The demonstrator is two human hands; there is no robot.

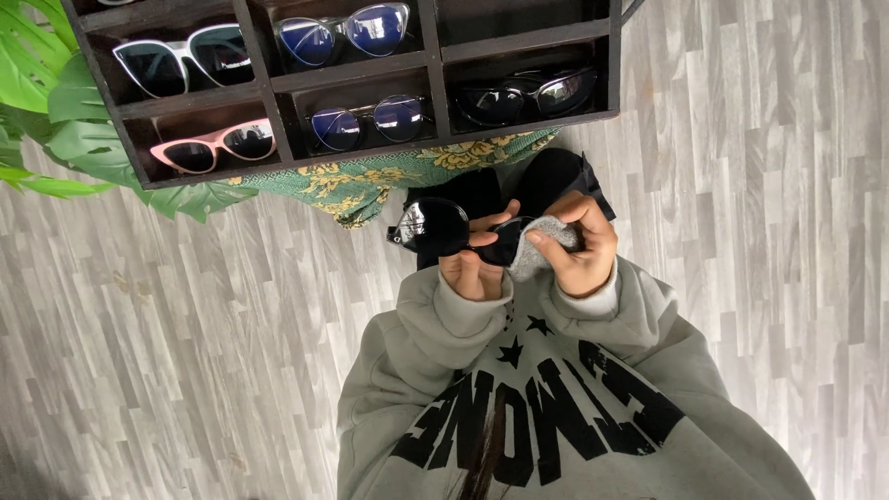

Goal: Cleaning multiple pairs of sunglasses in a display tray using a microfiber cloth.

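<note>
The person holds a pair of dark sunglasses [451, 230] near the middle of the view, just above the grey sweatshirt [546, 389]. The left hand [474, 264] is curled around the glasses and grips them from below, with the thumb lying across the frame between the two lenses. The big round dark lens sticks out toward nine o'clock from that hand. The right hand [579, 245] sits at three o'clock from the glasses. Its fingers are pinched on a small grey cloth [542, 243], and the cloth is pressed against the other lens. The two hands are close together and almost touch. Up at twelve o'clock there is a dark wooden rack [435, 56] with little boxes, and each box has glasses in it. Pink glasses [218, 145] lie in the lower left box, and white-rimmed glasses [185, 57] lie above them. A green and yellow flowered cloth [370, 178] hangs under the rack. Big green leaves [37, 83] show at ten o'clock. The floor [185, 324] is pale grey wood.
</note>
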